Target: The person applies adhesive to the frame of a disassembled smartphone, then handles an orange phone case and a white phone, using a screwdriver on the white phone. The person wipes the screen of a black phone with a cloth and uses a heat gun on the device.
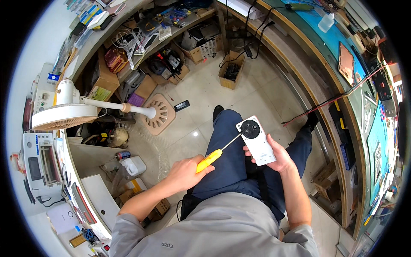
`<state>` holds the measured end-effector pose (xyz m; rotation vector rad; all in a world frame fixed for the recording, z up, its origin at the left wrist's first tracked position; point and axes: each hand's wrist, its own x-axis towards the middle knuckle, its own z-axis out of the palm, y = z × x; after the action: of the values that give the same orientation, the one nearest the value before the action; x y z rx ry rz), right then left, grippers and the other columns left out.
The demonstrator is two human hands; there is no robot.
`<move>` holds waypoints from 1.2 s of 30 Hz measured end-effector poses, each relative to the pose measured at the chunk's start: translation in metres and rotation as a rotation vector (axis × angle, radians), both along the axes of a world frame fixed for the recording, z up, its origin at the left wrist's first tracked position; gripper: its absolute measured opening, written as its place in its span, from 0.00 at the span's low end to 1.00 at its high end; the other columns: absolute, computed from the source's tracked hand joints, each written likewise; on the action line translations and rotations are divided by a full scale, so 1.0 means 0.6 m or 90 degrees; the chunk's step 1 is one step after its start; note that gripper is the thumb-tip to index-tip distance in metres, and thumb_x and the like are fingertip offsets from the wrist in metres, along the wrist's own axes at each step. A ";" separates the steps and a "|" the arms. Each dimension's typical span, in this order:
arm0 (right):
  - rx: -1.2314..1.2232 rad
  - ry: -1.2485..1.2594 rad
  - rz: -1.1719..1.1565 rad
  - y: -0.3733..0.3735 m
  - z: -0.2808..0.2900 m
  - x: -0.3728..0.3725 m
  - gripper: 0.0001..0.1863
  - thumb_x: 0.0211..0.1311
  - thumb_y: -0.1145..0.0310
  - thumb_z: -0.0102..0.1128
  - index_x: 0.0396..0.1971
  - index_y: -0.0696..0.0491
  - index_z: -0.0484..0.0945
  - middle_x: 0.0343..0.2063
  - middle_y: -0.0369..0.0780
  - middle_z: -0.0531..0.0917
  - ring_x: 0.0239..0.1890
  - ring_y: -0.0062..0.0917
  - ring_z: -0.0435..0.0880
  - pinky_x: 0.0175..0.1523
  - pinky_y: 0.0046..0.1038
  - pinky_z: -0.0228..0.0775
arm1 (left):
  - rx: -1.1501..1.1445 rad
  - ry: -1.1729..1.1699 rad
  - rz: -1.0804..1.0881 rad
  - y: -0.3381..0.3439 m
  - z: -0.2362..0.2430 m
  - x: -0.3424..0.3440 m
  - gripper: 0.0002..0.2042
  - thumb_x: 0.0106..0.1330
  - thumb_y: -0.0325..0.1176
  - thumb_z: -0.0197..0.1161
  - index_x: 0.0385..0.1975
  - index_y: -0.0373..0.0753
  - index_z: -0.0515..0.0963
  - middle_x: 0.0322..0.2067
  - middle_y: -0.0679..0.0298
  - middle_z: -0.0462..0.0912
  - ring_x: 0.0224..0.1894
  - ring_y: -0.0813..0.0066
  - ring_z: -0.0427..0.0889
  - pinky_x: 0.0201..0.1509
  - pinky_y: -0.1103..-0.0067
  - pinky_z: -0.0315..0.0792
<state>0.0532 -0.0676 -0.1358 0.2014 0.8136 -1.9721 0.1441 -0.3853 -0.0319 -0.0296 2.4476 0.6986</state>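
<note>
My left hand [189,173] grips the yellow handle of a screwdriver [207,160], whose thin metal shaft points up and right. My right hand [281,159] holds a white phone [263,150] over my lap, back facing up, with a large round black camera module [250,129] at its upper end. The screwdriver's tip is at the left edge of that module; whether it touches is hard to tell. The phone and both hands are above my dark blue trousers [222,180].
A white standing fan [64,117] leans in at left, its beige base [154,120] on the tiled floor. A cardboard box [230,80] sits ahead. A bench with a blue mat [321,12], tools and cables curves along my right; cluttered shelves [147,60] line the far left.
</note>
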 end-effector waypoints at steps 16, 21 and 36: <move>0.074 0.066 0.029 -0.005 0.013 0.005 0.37 0.79 0.38 0.37 0.71 0.54 0.66 0.59 0.48 0.80 0.58 0.36 0.82 0.57 0.35 0.78 | -0.007 0.032 -0.023 0.017 0.017 -0.016 0.25 0.70 0.59 0.60 0.43 0.38 0.80 0.29 0.53 0.86 0.35 0.48 0.86 0.38 0.60 0.78; 0.078 0.066 0.029 -0.010 0.009 0.009 0.37 0.79 0.39 0.37 0.70 0.56 0.67 0.59 0.50 0.80 0.58 0.37 0.83 0.56 0.35 0.79 | -0.018 0.018 -0.026 0.021 0.016 -0.018 0.25 0.71 0.59 0.60 0.43 0.38 0.80 0.29 0.53 0.86 0.35 0.48 0.86 0.38 0.60 0.78; 0.077 0.058 0.022 -0.005 0.004 0.011 0.37 0.80 0.40 0.37 0.70 0.56 0.67 0.59 0.50 0.80 0.58 0.37 0.83 0.57 0.35 0.79 | -0.041 0.000 0.011 0.004 0.007 -0.017 0.27 0.70 0.62 0.58 0.46 0.40 0.80 0.32 0.52 0.87 0.38 0.46 0.86 0.41 0.58 0.78</move>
<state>0.0600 -0.0707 -0.1332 0.1681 0.9913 -1.9120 0.1342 -0.3827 -0.0277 -0.0772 2.4718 0.6265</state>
